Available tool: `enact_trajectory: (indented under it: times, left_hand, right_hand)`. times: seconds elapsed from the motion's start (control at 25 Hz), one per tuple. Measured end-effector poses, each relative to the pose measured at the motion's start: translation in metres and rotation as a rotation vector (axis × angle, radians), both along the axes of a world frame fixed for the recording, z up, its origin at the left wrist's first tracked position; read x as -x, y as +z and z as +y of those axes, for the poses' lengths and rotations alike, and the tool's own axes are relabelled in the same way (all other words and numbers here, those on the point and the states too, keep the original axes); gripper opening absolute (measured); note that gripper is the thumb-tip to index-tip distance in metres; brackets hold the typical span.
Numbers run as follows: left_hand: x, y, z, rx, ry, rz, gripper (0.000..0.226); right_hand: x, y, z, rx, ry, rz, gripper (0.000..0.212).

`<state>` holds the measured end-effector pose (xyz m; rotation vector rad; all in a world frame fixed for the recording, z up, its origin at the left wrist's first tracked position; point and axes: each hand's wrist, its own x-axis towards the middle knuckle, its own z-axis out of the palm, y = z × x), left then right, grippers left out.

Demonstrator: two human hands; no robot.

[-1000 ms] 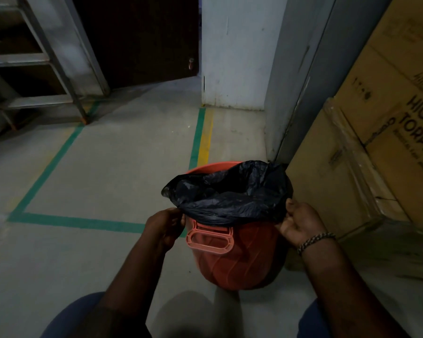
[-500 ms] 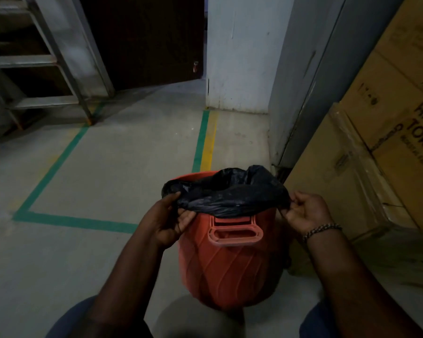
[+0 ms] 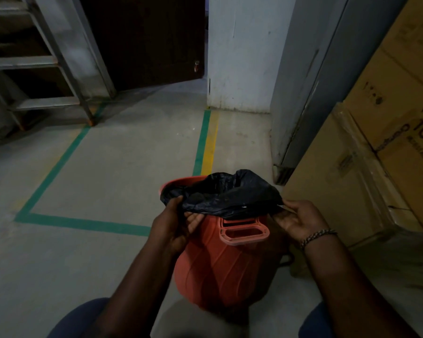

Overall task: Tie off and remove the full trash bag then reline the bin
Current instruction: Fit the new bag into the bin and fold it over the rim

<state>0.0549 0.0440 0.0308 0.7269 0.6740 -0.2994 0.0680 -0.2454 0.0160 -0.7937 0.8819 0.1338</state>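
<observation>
Bin (image 3: 220, 272) stands on the floor between my knees, handle (image 3: 244, 234) facing me. Left hand (image 3: 174, 225) pinches the near-left edge of the bag (image 3: 225, 196), thumb on top, fingers curled under the film. Right hand (image 3: 299, 222) pinches the right edge, palm up, thumb over the plastic. Bag mouth lies bunched over the near side of the bin. On the far side the bare rim (image 3: 181, 182) shows, so the film is off there. Contents not visible.

Step in hand, as I judge it: free the mouth and gather it for a knot. Notes: lift both edges evenly, draw them toward the middle, press air out before twisting. Film looks thin and is likely to tear if I yank it against the rim or handle. Bin looks light and may rise with the bag, so brace it with a knee. Boxes (image 3: 352, 181) stand close on the right, leaving little elbow room.
</observation>
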Motion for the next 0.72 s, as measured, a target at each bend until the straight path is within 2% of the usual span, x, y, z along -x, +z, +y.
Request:
enact_trajectory:
  times: [0.08, 0.12, 0.16, 0.2, 0.24, 0.28, 0.36, 0.48, 0.56, 0.72]
  left_hand:
    - [0.001, -0.001, -0.006, 0.001, 0.015, -0.013, 0.02]
    - [0.002, -0.001, -0.01, 0.006, 0.023, -0.016, 0.02]
    - [0.002, -0.002, -0.014, 0.007, 0.031, -0.021, 0.02]
    - [0.004, -0.001, -0.018, 0.01, 0.037, -0.029, 0.021]
    - [0.005, 0.0, -0.023, 0.012, 0.041, -0.036, 0.021]
    - [0.007, 0.001, -0.027, 0.021, 0.042, -0.046, 0.022]
    - [0.01, 0.002, -0.035, 0.031, 0.035, -0.066, 0.026]
    - [0.011, -0.003, -0.046, 0.044, 0.038, -0.071, 0.037]
    - [0.013, -0.003, -0.05, 0.055, 0.039, -0.067, 0.039]
    - [0.019, 0.006, -0.061, 0.023, -0.063, -0.071, 0.034]
  right_hand:
    - [0.001, 0.002, 0.008, 0.168, 0.025, 0.008, 0.037]
    - [0.002, 0.009, 0.015, 0.351, 0.024, 0.002, 0.036]
    - [0.004, 0.016, 0.022, 0.548, 0.009, -0.007, 0.032]
    - [0.009, 0.027, 0.031, 0.663, -0.015, -0.05, 0.025]
    - [0.017, 0.039, 0.044, 0.693, -0.022, -0.125, 0.018]
    - [0.025, 0.053, 0.059, 0.657, 0.01, -0.206, 0.013]
    - [0.043, 0.075, 0.09, 0.411, 0.164, -0.267, 0.008]
    - [0.057, 0.074, 0.122, 0.064, 0.31, -0.14, 0.011]
    - [0.06, 0.064, 0.128, 0.006, 0.306, -0.07, 0.019]
    - [0.054, 0.051, 0.121, 0.085, 0.217, -0.042, 0.023]
